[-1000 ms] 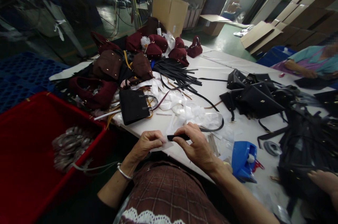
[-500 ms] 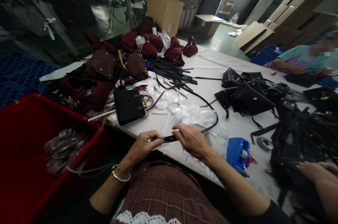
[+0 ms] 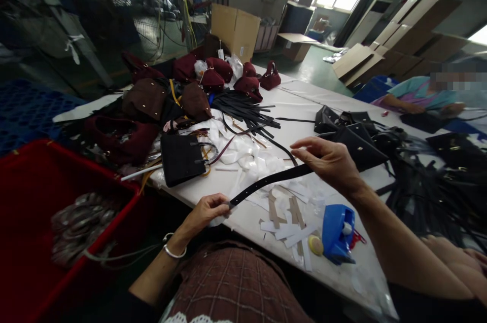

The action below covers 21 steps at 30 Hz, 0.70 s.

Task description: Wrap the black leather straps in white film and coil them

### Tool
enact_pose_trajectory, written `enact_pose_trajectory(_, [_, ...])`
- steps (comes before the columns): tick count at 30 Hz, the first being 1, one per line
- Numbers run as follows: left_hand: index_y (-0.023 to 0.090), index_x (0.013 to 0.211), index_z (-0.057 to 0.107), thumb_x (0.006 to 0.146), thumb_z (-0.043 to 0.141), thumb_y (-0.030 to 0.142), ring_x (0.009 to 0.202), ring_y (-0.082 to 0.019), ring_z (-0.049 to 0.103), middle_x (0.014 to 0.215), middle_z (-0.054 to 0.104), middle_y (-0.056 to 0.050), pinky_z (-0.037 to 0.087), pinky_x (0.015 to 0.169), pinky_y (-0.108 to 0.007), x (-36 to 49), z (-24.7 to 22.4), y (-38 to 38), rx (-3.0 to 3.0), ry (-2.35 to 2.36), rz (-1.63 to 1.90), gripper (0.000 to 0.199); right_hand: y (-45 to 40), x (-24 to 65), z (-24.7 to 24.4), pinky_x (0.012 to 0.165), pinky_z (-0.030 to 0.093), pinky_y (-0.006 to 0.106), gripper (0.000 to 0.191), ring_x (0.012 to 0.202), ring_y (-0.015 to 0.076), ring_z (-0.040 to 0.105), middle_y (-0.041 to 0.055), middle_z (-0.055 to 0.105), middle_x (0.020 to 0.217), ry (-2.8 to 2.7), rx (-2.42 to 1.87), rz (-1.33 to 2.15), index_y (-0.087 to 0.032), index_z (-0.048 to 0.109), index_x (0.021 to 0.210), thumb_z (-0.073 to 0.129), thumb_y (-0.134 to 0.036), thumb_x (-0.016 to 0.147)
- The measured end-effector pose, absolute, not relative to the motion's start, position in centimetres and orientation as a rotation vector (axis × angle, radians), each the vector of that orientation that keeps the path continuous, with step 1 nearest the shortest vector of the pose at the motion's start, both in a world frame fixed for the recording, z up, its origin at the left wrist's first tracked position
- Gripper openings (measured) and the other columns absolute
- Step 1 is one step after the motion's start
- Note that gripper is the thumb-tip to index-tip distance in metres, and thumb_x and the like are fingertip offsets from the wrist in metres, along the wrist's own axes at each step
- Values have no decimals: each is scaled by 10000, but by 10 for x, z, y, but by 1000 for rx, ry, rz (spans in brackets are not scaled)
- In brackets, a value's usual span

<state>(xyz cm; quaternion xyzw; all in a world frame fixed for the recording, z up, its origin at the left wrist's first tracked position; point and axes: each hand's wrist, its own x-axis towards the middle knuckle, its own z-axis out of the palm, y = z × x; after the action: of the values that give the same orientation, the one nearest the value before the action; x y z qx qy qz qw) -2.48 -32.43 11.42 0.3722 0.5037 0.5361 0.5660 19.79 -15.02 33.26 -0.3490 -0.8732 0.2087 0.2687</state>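
Note:
A long black strap point(image 3: 272, 177) with small metal studs or holes stretches between my hands above the table edge. My left hand point(image 3: 209, 210) pinches its near end, and a bit of whitish film shows below those fingers. Farther along, the strap runs into my right hand point(image 3: 329, 160), whose thumb and forefinger reach out to the left while the other fingers hide the grip. Beyond it, the strap curves back across white wrapping material point(image 3: 251, 153). To the left stands a small black handbag point(image 3: 180, 159).
Dark red and brown bags point(image 3: 146, 100) crowd the table's far left. Black bags point(image 3: 357, 145) lie right. Near the front are paper strips point(image 3: 291, 229) and a blue tape dispenser point(image 3: 337, 234). A red bin point(image 3: 23, 186) stands left. A co-worker point(image 3: 422, 92) sits at right; another person's hands point(image 3: 449, 254) show lower right.
My right hand has slid away to the right and up along the strap, so a longer stretch of it spans between my hands. My left hand stays at the end.

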Motion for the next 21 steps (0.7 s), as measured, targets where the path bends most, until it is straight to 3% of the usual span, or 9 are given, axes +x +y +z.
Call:
enact_pose_trajectory(4, [139,832,723,843,647,455,779,-185,636,790,721,-64,460,782,-285,-26,118,-320,963,1148,1281,325,-156,193,366,437,329,236,342,492,96,473,0,615,602,-2322,-882,592,-191,729,963,682,-492,809])
enact_pose_trajectory(12, [164,978,765,850,644,472,853,-196,583,958,709,-73,432,748,-277,-15,120,-308,1059,1110,1347,355,-168,172,396,437,260,233,272,457,72,351,-56,473,514,-2503,-756,542,-208,722,960,672,-442,832])
enact_pose_trajectory(16, [151,994,761,848,639,502,694,-152,539,823,676,-60,398,606,-246,-6,142,-301,1041,1054,1390,399,-172,148,379,485,273,227,256,457,67,357,-61,483,501,-2675,-624,291,-217,721,987,640,-425,862])
enact_pose_trajectory(21, [134,903,711,896,572,509,650,-133,541,754,653,-47,408,600,-232,7,185,-295,993,1009,1577,400,-191,107,327,539,271,252,287,540,118,537,20,674,643,-2937,-514,-88,-231,693,1095,501,-379,941])
